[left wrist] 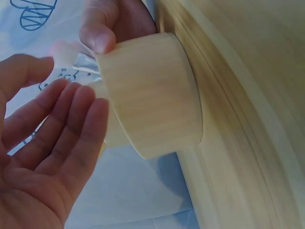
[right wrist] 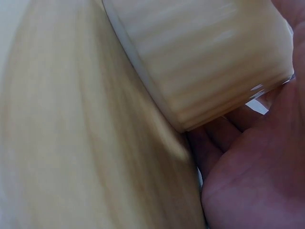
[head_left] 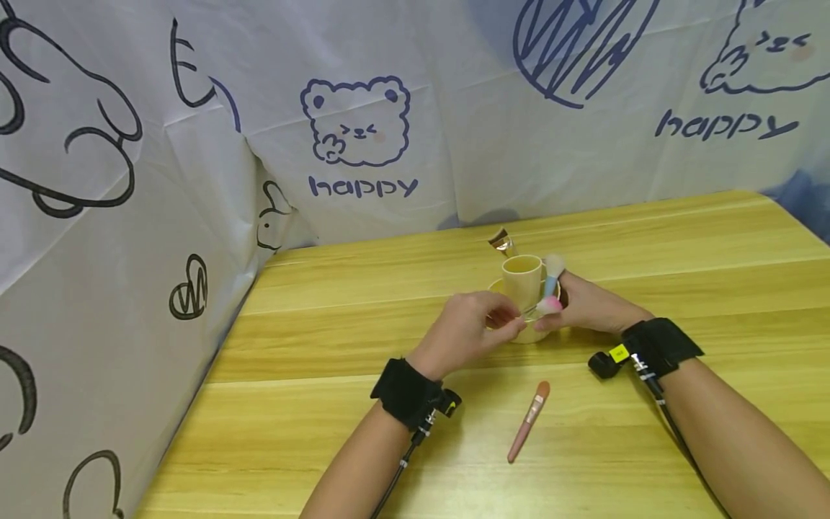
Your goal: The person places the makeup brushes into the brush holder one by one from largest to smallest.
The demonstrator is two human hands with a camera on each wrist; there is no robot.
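A pale yellow brush holder (head_left: 528, 334), round and low with a taller cup (head_left: 521, 285) rising from it, stands on the table. My right hand (head_left: 586, 304) grips the holder's right side, fingers curled round its wall. At the front rim, my left hand (head_left: 470, 324) holds nothing; its thumb and fingers are apart in the left wrist view. A makeup brush with pink and white bristles (head_left: 550, 305) leans out over the rim, its silver ferrule (left wrist: 86, 63) near the left fingertips. Behind the right thumb rises a white-bristled brush with a blue handle (head_left: 550, 285).
A brush with brown bristles (head_left: 502, 244) sticks up behind the cup. A pink brush with an orange-brown tip (head_left: 528, 422) lies on the wooden table (head_left: 292, 404) between the forearms. White cloth with drawings (head_left: 363, 209) hangs along the back and left edges.
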